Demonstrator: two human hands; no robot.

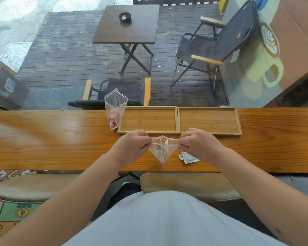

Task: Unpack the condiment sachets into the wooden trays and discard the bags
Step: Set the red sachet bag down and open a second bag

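Both hands hold a clear zip bag [163, 151] just above the wooden counter. My left hand [132, 144] pinches its left top corner, and my right hand [196, 142] pinches the right one. The bag hangs down to a point and looks empty. A few white sachets [188, 158] lie on the counter under my right hand. A second clear bag [115, 108] with red sachets at its bottom leans by the left tray. Two wooden trays, the left tray [148, 119] and the right tray [209, 120], sit side by side beyond my hands, with nothing in them.
The long wooden counter [52, 139] runs along a window. Outside on a deck are a folding table [126, 23] with an ashtray and dark chairs [213, 45]. Two padded stools [185, 183] stand below the counter's near edge.
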